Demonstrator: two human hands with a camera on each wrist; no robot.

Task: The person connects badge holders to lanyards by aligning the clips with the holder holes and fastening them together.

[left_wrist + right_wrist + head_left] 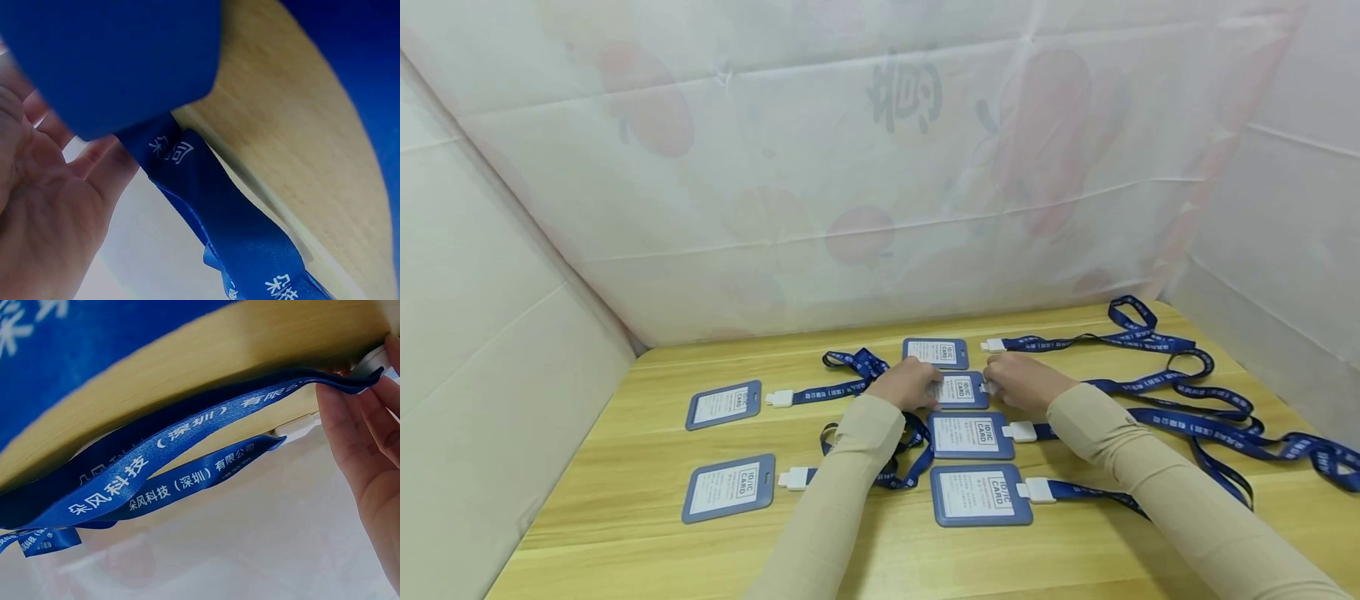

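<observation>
Fingers of left hand (907,384) are gripping the right column's second-farthest card (958,389), those of right hand (1019,380) are pinching a clip (375,360) beside its slot, two nearer cards (970,436) are apparently lying joined, and three others (727,489) are lying unclipped.

From above and behind your left hand (906,383) and right hand (1026,382), the head camera looks forward-down; wrist cameras look very near; head and right wrist share the blue lanyard (187,428) beside your right hand.
</observation>
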